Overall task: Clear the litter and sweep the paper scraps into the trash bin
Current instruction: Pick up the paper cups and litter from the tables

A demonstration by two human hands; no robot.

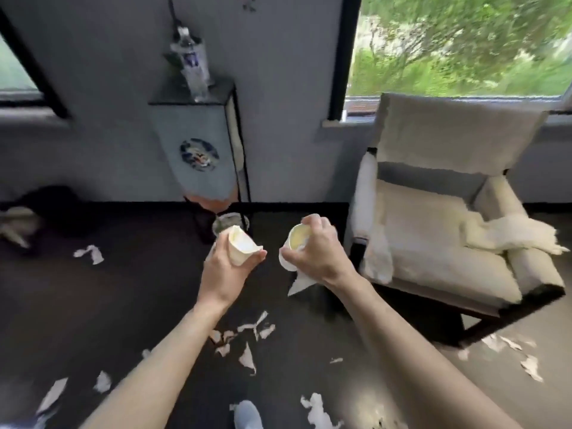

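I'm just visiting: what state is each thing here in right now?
Left hand: grips a dented paper cup.
Right hand: grips a second cup and a paper piece.
Paper scraps: scattered on the floor.
Bottle: upright on the stand.
Armchair: unoccupied, white throw draped on it.

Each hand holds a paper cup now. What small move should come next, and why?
Probably carry both forward and drop them into the grey round container, if that blurred shape is the bin. The left hand grips one cup, the right hand grips the other cup with a paper piece, so neither can gather the floor scraps yet.
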